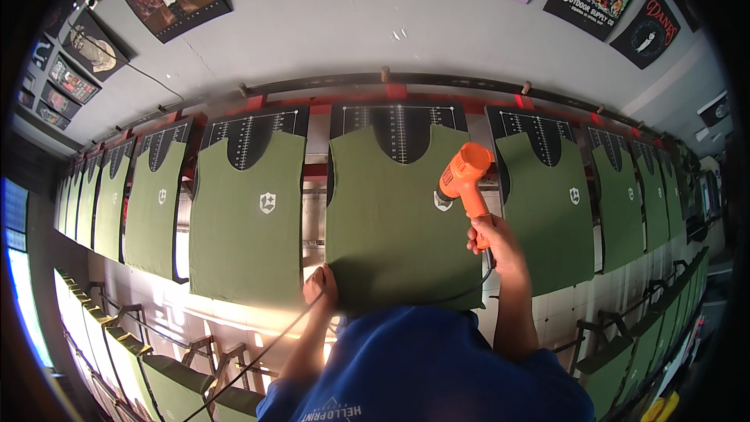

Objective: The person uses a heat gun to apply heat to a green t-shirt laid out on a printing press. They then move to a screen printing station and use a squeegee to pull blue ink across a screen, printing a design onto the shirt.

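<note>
In front of me, a green shirt [391, 219] is stretched over a black board [400, 129] with white ruler marks. My right hand [498, 242] is wrapped around the handle of an orange heat gun [466, 176]. The gun's front end is over a white shield print [443, 202] on the shirt's chest and partly covers it. A dark cord runs from the handle down across the shirt's lower edge. At that shirt's lower left corner is my left hand [320, 285], its fingers closed on the power cord [266, 349], which trails to the lower left.
More green shirts on boards stand in a row at left [246, 227] and right [547, 211]. Behind them runs a dark rail [312, 79] with short pegs. Further boards with green shirts [176, 383] lie on metal frames at the lower left and right. Printed posters hang on the grey wall.
</note>
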Action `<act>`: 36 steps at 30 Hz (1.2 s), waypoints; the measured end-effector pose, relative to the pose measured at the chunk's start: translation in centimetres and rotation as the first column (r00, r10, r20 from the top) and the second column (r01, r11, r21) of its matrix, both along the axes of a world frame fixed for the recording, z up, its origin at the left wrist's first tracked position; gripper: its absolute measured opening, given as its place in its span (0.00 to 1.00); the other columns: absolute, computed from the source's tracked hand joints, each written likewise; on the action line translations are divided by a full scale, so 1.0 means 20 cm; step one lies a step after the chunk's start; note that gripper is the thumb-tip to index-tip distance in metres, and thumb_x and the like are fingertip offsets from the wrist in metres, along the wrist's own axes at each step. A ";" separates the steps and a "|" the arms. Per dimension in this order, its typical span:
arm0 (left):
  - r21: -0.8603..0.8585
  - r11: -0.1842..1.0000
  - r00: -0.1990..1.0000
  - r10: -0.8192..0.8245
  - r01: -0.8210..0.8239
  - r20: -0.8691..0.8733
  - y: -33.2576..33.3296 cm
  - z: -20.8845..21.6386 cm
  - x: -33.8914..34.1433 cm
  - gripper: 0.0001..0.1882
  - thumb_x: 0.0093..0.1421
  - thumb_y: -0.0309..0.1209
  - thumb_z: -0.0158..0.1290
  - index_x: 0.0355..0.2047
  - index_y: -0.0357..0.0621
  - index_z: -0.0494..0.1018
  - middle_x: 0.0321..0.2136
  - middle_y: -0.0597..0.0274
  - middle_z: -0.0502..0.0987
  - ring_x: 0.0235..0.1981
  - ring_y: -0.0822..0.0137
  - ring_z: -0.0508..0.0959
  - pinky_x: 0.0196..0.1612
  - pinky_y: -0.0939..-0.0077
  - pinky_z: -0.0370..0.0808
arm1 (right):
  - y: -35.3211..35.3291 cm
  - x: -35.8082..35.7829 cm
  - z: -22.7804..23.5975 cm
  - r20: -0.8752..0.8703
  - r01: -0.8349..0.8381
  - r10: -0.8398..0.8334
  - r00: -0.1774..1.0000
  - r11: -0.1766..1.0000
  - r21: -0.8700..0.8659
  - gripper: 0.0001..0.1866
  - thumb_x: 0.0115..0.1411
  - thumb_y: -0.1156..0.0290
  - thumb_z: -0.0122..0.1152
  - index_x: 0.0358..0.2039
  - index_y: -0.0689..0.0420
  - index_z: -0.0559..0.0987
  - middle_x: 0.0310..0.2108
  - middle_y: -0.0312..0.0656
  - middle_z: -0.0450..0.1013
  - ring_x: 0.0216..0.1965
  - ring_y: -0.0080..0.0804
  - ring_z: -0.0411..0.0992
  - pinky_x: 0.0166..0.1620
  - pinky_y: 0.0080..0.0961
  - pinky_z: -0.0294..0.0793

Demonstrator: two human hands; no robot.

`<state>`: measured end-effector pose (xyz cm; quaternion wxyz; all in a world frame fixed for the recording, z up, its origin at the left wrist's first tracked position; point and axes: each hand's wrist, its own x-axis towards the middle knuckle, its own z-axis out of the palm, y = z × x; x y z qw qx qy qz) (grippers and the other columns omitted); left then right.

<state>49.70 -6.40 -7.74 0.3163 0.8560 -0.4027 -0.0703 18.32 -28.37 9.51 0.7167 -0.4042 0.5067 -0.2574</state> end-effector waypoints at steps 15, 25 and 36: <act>-0.021 1.000 1.000 -0.006 0.005 -0.015 0.00 -0.01 0.01 0.19 0.66 0.33 0.45 0.17 0.38 0.66 0.14 0.46 0.69 0.15 0.46 0.70 0.21 0.56 0.64 | 0.07 -0.02 0.01 -0.051 -0.065 0.063 0.997 0.997 -0.043 0.18 0.62 0.62 0.59 0.45 0.62 0.73 0.25 0.36 0.71 0.24 0.24 0.72 0.25 0.20 0.69; -0.035 0.999 0.998 -0.029 0.027 -0.058 0.00 0.00 0.03 0.19 0.66 0.33 0.45 0.18 0.37 0.66 0.14 0.45 0.69 0.15 0.46 0.70 0.20 0.57 0.64 | 0.16 0.04 0.10 -0.101 -0.038 0.033 0.994 0.998 -0.054 0.14 0.62 0.61 0.59 0.35 0.60 0.72 0.25 0.35 0.71 0.24 0.24 0.73 0.26 0.20 0.69; -0.006 1.000 0.991 0.005 -0.006 -0.131 -0.01 0.03 0.01 0.20 0.66 0.34 0.45 0.17 0.35 0.66 0.15 0.42 0.69 0.16 0.44 0.71 0.21 0.56 0.63 | 0.08 0.15 0.09 -0.105 -0.079 0.078 0.991 0.997 -0.005 0.14 0.61 0.62 0.60 0.37 0.60 0.73 0.25 0.35 0.72 0.24 0.24 0.73 0.26 0.20 0.69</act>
